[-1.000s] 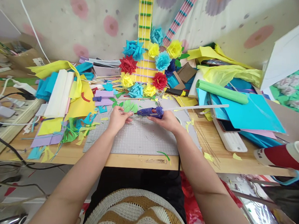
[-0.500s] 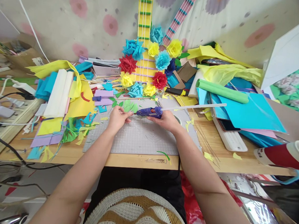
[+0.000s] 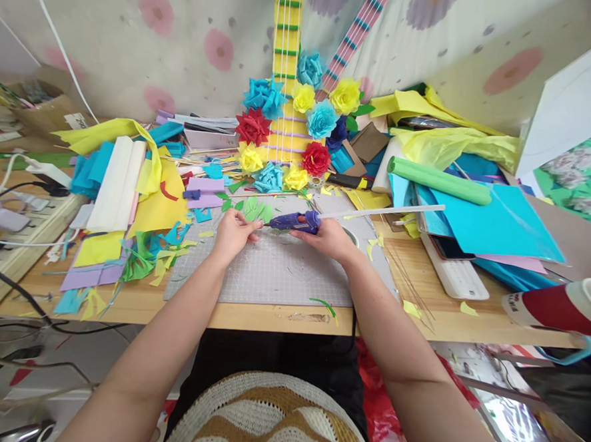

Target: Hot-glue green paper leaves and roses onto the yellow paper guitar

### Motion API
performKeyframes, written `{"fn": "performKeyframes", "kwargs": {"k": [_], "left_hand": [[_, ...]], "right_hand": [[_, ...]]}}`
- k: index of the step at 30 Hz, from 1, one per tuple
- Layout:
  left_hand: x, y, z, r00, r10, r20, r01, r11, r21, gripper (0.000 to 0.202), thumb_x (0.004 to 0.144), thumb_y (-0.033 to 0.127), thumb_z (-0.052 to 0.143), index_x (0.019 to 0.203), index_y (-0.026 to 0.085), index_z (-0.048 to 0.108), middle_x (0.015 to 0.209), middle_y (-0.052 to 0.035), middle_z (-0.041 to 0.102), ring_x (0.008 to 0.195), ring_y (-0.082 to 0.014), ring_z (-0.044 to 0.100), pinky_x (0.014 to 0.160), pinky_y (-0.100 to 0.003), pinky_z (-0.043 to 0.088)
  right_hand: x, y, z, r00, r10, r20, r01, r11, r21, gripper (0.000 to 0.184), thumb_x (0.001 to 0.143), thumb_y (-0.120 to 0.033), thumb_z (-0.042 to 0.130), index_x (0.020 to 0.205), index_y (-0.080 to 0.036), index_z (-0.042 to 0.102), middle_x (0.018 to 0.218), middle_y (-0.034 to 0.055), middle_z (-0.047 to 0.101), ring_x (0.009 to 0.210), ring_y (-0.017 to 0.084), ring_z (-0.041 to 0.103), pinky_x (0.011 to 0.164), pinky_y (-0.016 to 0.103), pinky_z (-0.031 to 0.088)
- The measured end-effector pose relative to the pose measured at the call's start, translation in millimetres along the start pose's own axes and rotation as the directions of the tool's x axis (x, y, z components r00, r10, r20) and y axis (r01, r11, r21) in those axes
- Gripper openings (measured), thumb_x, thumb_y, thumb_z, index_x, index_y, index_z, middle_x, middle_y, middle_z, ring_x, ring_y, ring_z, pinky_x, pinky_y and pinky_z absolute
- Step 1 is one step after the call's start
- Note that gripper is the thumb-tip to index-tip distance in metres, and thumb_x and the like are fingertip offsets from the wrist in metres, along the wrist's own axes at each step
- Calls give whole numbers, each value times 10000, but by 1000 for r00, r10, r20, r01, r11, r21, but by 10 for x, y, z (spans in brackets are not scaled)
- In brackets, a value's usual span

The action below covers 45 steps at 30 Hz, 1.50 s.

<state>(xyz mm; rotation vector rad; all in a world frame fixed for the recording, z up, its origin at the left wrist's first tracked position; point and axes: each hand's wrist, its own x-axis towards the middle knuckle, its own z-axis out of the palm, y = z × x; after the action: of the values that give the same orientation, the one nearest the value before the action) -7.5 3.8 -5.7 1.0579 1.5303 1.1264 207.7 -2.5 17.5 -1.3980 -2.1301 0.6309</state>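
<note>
My right hand (image 3: 328, 238) is wrapped round a purple glue gun (image 3: 295, 222), whose nozzle points left. A long white glue stick (image 3: 391, 211) juts from the gun's back end. Close to the nozzle, my left hand (image 3: 235, 236) has its thumb and fingers pinched together; what they hold, if anything, is too small to name. Green paper leaves (image 3: 257, 210) lie on the grey cutting mat (image 3: 282, 280) just behind the nozzle. A thin green paper strip (image 3: 324, 307) rests near the mat's front edge.
Behind the mat stands a yellow paper guitar (image 3: 281, 128) decked with paper flowers. Paper scraps and a white roll (image 3: 115, 183) lie at left, beside a power strip (image 3: 28, 245). Blue sheets (image 3: 506, 220), a green roll (image 3: 438, 180) and a red-and-white cup (image 3: 561, 305) are at right.
Almost nothing differs. The back end of the glue stick has shifted very slightly to the left; both hands keep their places.
</note>
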Motion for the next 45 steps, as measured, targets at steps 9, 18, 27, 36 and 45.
{"fn": "performKeyframes", "kwargs": {"k": [9,18,27,36,45], "left_hand": [[19,-26,-2,1000,13,6,-13,1000,-1,419,622,227,713,752,216,315,565,30,623,371,-140,564,364,-213,417],[26,-43,-6,1000,8,7,-8,1000,-16,437,606,245,725,757,212,316,580,39,624,367,-120,555,373,-206,421],[-1,-28,4,998,59,-7,-58,994,91,420,608,275,729,731,210,332,591,48,601,341,-93,512,354,-188,347],[5,-32,-1,999,45,2,-45,997,68,423,613,273,731,724,210,328,609,42,612,335,-82,501,359,-180,346],[-4,-18,2,999,47,-11,-47,997,55,406,626,246,721,711,212,325,598,51,588,328,-81,485,362,-186,328]], "right_hand": [[-5,10,-3,999,41,-5,-41,999,-23,376,743,-491,608,986,-214,685,908,26,708,801,214,656,705,291,483],[2,22,-1,999,32,-5,-32,999,-6,403,739,-505,606,995,-202,682,896,39,706,781,212,652,691,294,484],[-2,62,-27,999,33,5,-33,999,-8,411,730,-524,601,984,-213,689,911,30,704,807,218,645,712,305,484],[-6,51,-40,999,39,-9,-38,999,15,412,728,-520,606,972,-199,686,880,27,701,775,208,633,703,302,473],[-11,56,-73,997,77,-10,-74,979,189,415,722,-530,603,935,-180,674,865,42,699,789,205,631,726,310,483]]}}
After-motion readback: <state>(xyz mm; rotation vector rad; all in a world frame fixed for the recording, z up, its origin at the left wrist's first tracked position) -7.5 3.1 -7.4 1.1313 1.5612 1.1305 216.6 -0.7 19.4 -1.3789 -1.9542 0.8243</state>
